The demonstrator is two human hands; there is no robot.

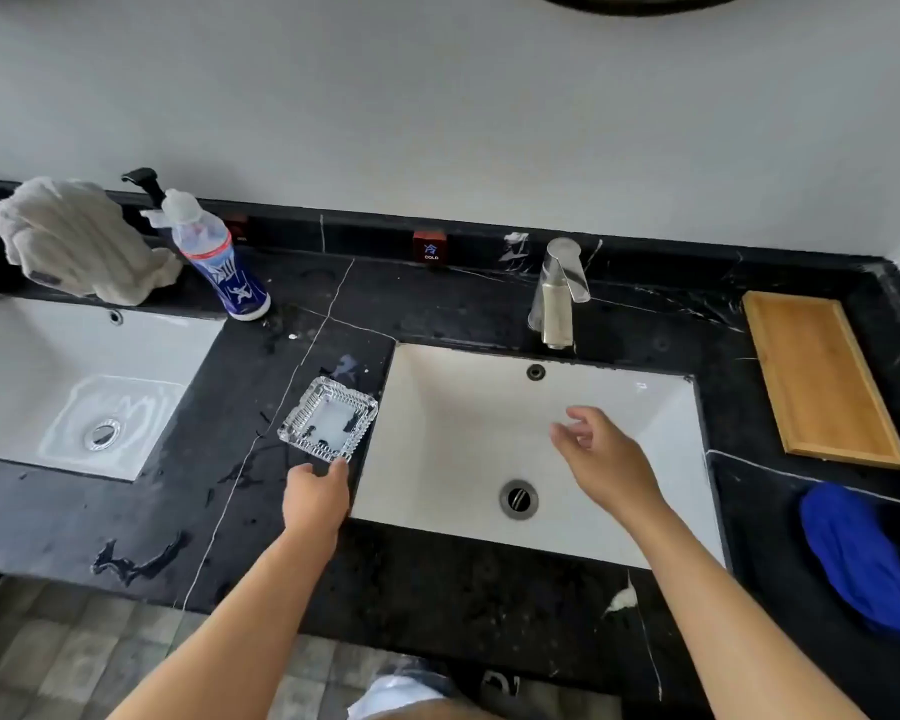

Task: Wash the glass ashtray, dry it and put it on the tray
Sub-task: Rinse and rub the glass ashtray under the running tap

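Head view: glass ashtray (328, 426) on table (261, 511), 9 o'clock of sink (422, 407).
Left hand (315, 498): grip pinching near ashtray edge; pinch firmly, wet glass prob. slippery.
Right hand (606, 457): grip released, over sink; tap (559, 291) at 12, untouched.

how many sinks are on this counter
2. One sink sits under the faucet, below the right hand. The other sink is at the left edge, partly cut off by the frame, so more could lie out of view.

Two bare forearms, sleeveless to the frame's lower edge, end in an unadorned left hand (315, 493) and right hand (611, 457); no rings or watch.
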